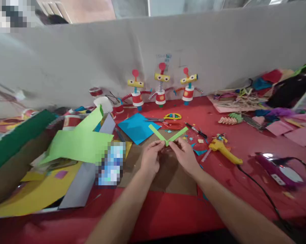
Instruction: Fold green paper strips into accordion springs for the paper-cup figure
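Note:
Two narrow light-green paper strips [177, 135] meet in a V, pinched at the point where they join. My left hand [151, 156] grips the join from the left, thumb and fingers pressed together. From the other side my right hand [185, 156] pinches the same spot. Both hands are above a brown cardboard sheet [165, 178]. Just beyond them lie a blue paper sheet [137, 128], yellow-handled scissors [172, 116] and a black pen [197, 130]. Whether the strips are glued or only held together I cannot tell.
A yellow glue gun [225, 151] with a cord lies to the right, near a purple corded device [278, 169]. Three paper-cup robot figures [160, 97] stand along the grey wall [92, 57]. Light-green paper [78, 145] and a cardboard box [18, 149] crowd the left.

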Demonstrator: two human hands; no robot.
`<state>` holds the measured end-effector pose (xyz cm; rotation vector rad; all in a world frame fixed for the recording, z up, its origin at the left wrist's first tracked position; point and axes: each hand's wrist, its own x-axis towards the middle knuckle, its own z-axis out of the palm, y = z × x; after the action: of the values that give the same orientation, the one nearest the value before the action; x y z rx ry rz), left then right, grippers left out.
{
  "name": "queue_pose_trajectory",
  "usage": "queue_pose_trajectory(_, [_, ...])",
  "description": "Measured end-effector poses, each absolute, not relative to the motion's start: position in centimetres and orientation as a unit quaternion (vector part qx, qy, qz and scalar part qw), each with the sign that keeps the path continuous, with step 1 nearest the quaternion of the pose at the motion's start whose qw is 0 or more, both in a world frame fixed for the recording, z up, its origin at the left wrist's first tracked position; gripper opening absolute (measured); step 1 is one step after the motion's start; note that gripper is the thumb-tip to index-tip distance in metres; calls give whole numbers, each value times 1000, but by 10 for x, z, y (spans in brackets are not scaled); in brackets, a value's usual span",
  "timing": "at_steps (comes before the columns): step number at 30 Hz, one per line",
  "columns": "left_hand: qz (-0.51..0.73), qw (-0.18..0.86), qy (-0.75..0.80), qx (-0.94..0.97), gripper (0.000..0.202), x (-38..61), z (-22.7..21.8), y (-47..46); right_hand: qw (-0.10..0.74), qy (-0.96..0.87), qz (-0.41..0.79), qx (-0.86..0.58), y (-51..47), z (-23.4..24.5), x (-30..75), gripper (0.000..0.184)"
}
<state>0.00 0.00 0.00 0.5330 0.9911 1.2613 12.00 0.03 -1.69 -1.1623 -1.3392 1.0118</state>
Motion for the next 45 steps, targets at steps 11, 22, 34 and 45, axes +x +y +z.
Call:
queue_pose_trajectory(11, [544, 659, 440, 274, 20, -1, 6, -1, 552, -501, 502, -439, 0, -17, 120, 17])
queue_pose_trajectory(22, [549, 718, 390, 174, 23, -1, 5, 5, 544, -508, 528, -409, -5, -4, 117, 26])
queue_pose_trajectory(34, [583, 695, 366, 209, 20, 5, 4, 0, 553, -569, 406, -454, -7, -3, 122, 24])
queue_pose_trajectory(45, [605, 641, 414, 226, 18, 9, 3, -3, 547, -549, 446, -449, -5, -7, 122, 22])
